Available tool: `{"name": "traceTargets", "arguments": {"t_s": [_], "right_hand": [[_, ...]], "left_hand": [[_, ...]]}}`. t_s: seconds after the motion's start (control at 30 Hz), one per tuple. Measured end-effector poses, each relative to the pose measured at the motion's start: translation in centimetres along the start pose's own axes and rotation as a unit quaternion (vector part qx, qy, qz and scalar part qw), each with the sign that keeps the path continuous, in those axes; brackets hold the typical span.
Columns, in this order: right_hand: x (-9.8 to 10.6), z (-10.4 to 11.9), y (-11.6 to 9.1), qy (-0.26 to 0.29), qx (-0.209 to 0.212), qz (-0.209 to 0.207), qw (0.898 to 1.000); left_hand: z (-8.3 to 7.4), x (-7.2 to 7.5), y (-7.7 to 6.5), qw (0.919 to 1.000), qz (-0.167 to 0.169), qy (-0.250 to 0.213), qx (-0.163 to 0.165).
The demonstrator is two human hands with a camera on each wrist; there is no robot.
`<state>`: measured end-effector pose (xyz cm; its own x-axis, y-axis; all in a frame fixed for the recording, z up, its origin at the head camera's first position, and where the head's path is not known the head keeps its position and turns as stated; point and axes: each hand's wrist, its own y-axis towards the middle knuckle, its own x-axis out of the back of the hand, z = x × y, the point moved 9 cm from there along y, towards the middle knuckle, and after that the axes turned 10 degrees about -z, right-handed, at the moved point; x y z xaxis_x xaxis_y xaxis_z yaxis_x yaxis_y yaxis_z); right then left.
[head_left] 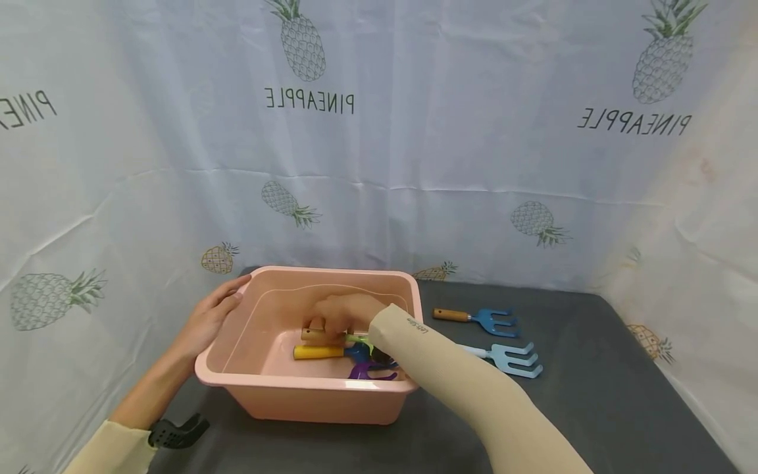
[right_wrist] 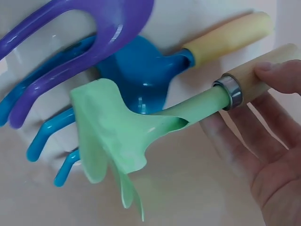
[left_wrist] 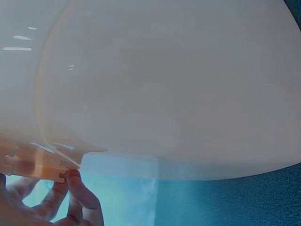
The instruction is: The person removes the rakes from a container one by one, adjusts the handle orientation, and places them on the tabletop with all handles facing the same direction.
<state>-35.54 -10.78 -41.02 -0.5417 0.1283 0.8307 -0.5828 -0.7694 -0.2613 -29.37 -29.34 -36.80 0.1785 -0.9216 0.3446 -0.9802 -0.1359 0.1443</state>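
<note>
Right wrist, green rake (right_wrist: 122,127); handle (right_wrist: 249,71) between fingers (right_wrist: 230,141)

The left forearm (head_left: 156,388) slants forward and inward, the left hand (head_left: 214,315) gripping. The sleeved right arm (head_left: 482,395) angles leftward, the right hand (head_left: 345,311) palm down, thumb (right_wrist: 281,75) pinching against bent fingers (right_wrist: 263,134).

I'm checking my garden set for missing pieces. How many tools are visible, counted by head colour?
Green tool: 1
Purple tool: 1
Dark blue: 2 (yellow-handled tool, brown-handled tool)
Light blue tool: 1
Total: 5
</note>
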Motion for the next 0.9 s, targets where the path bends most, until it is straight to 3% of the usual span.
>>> {"name": "traceTargets", "arguments": {"t_s": [0.2, 0.37, 0.6, 0.8, 0.9], "right_hand": [[0.5, 0.0, -0.4, 0.120, -0.020, 0.003, 0.993], [0.7, 0.0, -0.4, 0.142, -0.031, 0.004, 0.989], [1.0, 0.5, -0.7, 0.199, -0.033, 0.026, 0.979], [1.0, 0.5, -1.2, 0.231, -0.075, 0.034, 0.969], [1.2, 0.7, -1.4, 0.233, -0.075, 0.036, 0.969]], "left_hand": [[0.0, 0.1, -0.1, 1.0000, 0.000, -0.001, -0.003], [0.1, 0.1, -0.2, 0.9999, 0.005, -0.014, 0.002], [0.1, 0.2, -0.1, 0.9999, 0.004, 0.009, 0.006], [0.0, 0.1, -0.2, 1.0000, 0.005, 0.007, 0.005], [0.0, 0.1, -0.2, 1.0000, 0.007, 0.000, 0.005]]}}
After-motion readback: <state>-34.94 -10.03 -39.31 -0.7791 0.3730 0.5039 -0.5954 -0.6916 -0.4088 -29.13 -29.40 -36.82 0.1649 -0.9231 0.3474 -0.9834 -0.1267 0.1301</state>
